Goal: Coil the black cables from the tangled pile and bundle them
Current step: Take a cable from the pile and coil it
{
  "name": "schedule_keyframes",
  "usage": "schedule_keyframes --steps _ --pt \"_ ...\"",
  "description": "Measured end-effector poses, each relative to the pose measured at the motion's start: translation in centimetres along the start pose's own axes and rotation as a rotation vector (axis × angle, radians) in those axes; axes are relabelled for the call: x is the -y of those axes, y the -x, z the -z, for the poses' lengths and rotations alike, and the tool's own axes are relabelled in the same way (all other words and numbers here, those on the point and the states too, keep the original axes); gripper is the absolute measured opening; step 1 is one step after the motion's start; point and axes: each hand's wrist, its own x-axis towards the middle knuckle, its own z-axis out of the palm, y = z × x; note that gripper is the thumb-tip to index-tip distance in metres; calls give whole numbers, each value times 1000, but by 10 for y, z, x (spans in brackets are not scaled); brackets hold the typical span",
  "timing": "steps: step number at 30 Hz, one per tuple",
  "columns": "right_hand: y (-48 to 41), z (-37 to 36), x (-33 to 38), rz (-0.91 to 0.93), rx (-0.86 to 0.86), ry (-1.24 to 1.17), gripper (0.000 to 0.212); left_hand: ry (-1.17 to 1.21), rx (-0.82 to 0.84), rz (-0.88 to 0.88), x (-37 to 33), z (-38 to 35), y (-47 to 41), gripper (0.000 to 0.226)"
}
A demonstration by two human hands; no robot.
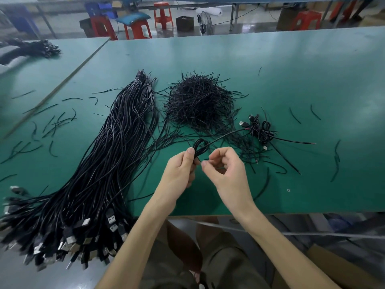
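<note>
While coiling, I had the cable (201,145) looped just above the desk's (291,69) front edge.
Left hand (180,171) gripped the loop's crossing, right hand (226,170) pinched its tail; light, springy, so I judged the crossing the best hold.

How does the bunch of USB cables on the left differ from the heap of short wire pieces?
The USB cable bunch lies long and parallel, tied near its far end; the heap of wire pieces is a round, crisscrossed mound. The bunch shows metal plugs; the heap shows none. Both are black, on the green table.
</note>
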Motion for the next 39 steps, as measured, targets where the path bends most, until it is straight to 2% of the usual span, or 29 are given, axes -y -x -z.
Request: schedule_keyframes --steps 5,9,12,14,17,20,24,28,33,36,39 --pt "-3 13 0 -90 128 -48 24 12 44 6 -2 3 2 38" --pt "-10 17 2 -209 231 -290 50 44 129 9 -5 7 5 38" --pt "-16 16 3 -158 382 -375 54 75 288 14 -10 10 10 46" --pt "-19 16 4 -95 457 -324 48 41 355 13 -13 11 13 49" --pt "-22 20 4 -37 414 -110 35 2 332 15 -16 17 13 40" --pt "-22 24 4 30 382 95 37 -26 305 15 -14 19 13 34" --pt "-19 29 2 93 383 191 38 18 277 25 -13 17 13 38" --pt "-15 31 6 196 262 242 19 70 308 23 -15 16 15 40" --pt "-16 29 12 213 191 236 38 133 344 28 -18 12 16 43" --pt "-15 27 14 242 163 287 30 147 320 35 -18 10 16 45" --pt "-13 28 11 365 97 479 16 1 258 -8 -16 9 15 43"
